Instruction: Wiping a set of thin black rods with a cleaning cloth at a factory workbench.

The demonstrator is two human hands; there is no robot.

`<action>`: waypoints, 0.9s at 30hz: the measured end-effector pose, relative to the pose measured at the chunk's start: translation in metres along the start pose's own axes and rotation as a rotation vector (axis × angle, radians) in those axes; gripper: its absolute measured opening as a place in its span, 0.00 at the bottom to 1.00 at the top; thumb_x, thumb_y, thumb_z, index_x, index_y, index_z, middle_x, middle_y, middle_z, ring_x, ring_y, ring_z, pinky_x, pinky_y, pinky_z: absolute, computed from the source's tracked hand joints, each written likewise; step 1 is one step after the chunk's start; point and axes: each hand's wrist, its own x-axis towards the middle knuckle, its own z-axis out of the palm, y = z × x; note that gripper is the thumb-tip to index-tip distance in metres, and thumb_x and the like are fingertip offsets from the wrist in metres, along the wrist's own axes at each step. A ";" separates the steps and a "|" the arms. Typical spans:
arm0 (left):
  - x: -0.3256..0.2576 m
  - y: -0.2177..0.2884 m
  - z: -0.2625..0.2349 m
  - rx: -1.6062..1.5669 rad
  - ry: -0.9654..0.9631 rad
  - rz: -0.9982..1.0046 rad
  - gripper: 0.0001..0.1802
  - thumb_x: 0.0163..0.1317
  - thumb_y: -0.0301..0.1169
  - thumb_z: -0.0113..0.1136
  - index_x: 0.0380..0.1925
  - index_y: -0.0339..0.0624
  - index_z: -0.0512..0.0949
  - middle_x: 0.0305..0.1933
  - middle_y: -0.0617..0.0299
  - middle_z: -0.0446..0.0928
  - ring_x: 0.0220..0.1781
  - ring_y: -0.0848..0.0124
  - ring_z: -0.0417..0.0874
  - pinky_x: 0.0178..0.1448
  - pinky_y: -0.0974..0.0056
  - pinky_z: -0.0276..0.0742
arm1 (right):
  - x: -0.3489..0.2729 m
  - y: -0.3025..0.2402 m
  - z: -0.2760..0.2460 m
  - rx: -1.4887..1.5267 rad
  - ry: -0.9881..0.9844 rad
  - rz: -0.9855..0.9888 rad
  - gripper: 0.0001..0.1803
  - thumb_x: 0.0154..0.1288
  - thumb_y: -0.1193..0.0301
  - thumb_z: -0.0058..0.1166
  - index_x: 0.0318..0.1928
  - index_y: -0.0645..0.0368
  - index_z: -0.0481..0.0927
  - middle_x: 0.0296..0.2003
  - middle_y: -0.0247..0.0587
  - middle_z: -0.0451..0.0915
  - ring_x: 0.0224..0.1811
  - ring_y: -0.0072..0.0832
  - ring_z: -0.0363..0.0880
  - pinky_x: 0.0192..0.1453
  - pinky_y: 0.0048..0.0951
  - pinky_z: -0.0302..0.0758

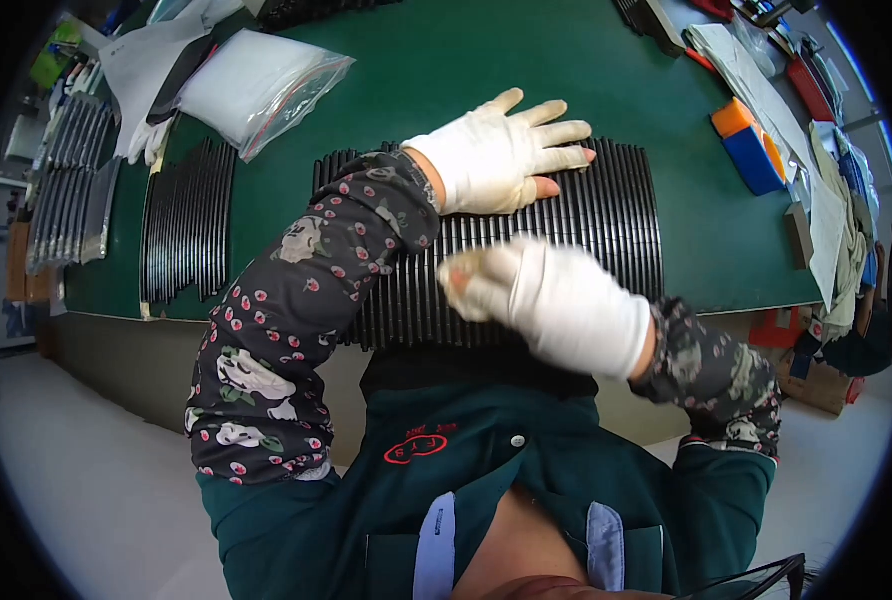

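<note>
**Desk:** Where are the rods [621, 215], seen from your remote post?

**Operator:** Slim and black, they lie side by side in a wide row on a green table [416, 70], their near ends jutting past its edge. I have them at the centre of my head view, under both hands.

**Desk:** The left hand [496, 160]?

**Operator:** Gloved in white, it rests palm down across the far part of the row, fingers spread apart. The bare tips of the thumb and one finger show beyond the glove.

**Desk:** And the right hand [576, 305]?

**Operator:** Also in white, blurred, above the near part of the row, fingers curled. Something beige shows at its fingertips; I cannot tell whether the grip is clamped on a cloth or simply drawn together, nor whether it touches the rods.

**Desk:** What surrounds them?

**Operator:** To my left, a smaller batch [191, 225] of black rods, with a clear bag [261, 85] of white contents beyond it. To the right, an orange-and-blue box [749, 150] near a grey block [798, 236]. Flowered dark sleeves [261, 330] cover both forearms.
</note>
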 end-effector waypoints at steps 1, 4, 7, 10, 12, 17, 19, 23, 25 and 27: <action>0.003 -0.001 -0.001 -0.002 0.006 0.006 0.29 0.68 0.42 0.52 0.69 0.56 0.63 0.76 0.63 0.56 0.78 0.59 0.55 0.78 0.45 0.50 | -0.010 -0.013 -0.001 0.089 -0.165 0.052 0.10 0.67 0.65 0.51 0.45 0.56 0.78 0.33 0.40 0.79 0.31 0.35 0.81 0.31 0.35 0.80; 0.003 -0.002 0.000 -0.009 0.018 0.016 0.28 0.70 0.43 0.51 0.69 0.57 0.63 0.77 0.63 0.55 0.78 0.59 0.54 0.79 0.45 0.49 | -0.008 -0.020 -0.020 0.204 -0.311 -0.078 0.14 0.59 0.72 0.53 0.47 0.57 0.78 0.36 0.41 0.75 0.33 0.36 0.80 0.32 0.35 0.79; 0.001 -0.005 -0.002 0.019 -0.011 0.009 0.28 0.71 0.44 0.49 0.69 0.58 0.63 0.77 0.63 0.55 0.79 0.59 0.53 0.79 0.45 0.49 | 0.019 0.002 -0.010 -0.109 0.007 0.089 0.17 0.55 0.76 0.54 0.47 0.58 0.77 0.35 0.41 0.74 0.34 0.40 0.79 0.35 0.38 0.77; 0.002 -0.003 -0.006 -0.044 -0.048 -0.010 0.28 0.71 0.46 0.48 0.70 0.59 0.62 0.77 0.65 0.54 0.79 0.60 0.52 0.79 0.46 0.47 | 0.007 -0.013 0.009 0.015 -0.150 -0.010 0.20 0.59 0.74 0.52 0.54 0.53 0.76 0.40 0.39 0.75 0.36 0.35 0.78 0.36 0.34 0.78; 0.004 -0.001 -0.009 -0.035 -0.042 0.001 0.29 0.71 0.48 0.48 0.70 0.59 0.61 0.77 0.64 0.54 0.79 0.60 0.51 0.79 0.45 0.46 | -0.003 -0.032 -0.003 0.120 -0.307 -0.073 0.10 0.65 0.66 0.51 0.43 0.56 0.79 0.37 0.40 0.77 0.34 0.33 0.80 0.31 0.35 0.79; -0.011 -0.011 -0.011 0.021 0.176 -0.033 0.32 0.67 0.43 0.55 0.71 0.57 0.61 0.77 0.61 0.53 0.79 0.58 0.51 0.79 0.44 0.47 | -0.004 -0.013 -0.036 0.248 -0.118 0.053 0.22 0.52 0.76 0.60 0.51 0.52 0.80 0.34 0.40 0.74 0.34 0.39 0.78 0.34 0.36 0.78; -0.032 -0.021 -0.031 0.038 0.252 -0.034 0.38 0.60 0.39 0.62 0.71 0.55 0.60 0.77 0.60 0.53 0.79 0.56 0.52 0.78 0.43 0.49 | -0.007 -0.006 -0.040 0.252 -0.051 0.135 0.27 0.50 0.81 0.60 0.54 0.51 0.80 0.35 0.40 0.74 0.36 0.40 0.78 0.39 0.35 0.79; -0.097 -0.043 -0.032 0.040 0.040 0.037 0.34 0.66 0.48 0.50 0.71 0.53 0.60 0.77 0.58 0.55 0.78 0.54 0.53 0.77 0.43 0.52 | 0.012 0.009 -0.026 0.136 0.024 0.221 0.26 0.52 0.80 0.61 0.54 0.53 0.79 0.35 0.43 0.74 0.37 0.42 0.77 0.38 0.37 0.77; -0.107 -0.035 -0.021 0.091 -0.011 0.000 0.34 0.67 0.53 0.43 0.71 0.53 0.60 0.76 0.58 0.56 0.78 0.54 0.54 0.77 0.43 0.51 | 0.030 0.016 -0.012 0.017 0.114 0.181 0.21 0.57 0.80 0.57 0.53 0.55 0.79 0.36 0.44 0.75 0.38 0.42 0.78 0.39 0.37 0.77; -0.106 -0.035 -0.020 0.102 -0.012 -0.013 0.34 0.68 0.55 0.40 0.70 0.53 0.61 0.76 0.59 0.56 0.77 0.55 0.55 0.77 0.43 0.51 | 0.038 0.012 0.015 -0.104 0.017 0.150 0.20 0.61 0.79 0.53 0.54 0.55 0.78 0.37 0.42 0.76 0.39 0.42 0.79 0.41 0.36 0.78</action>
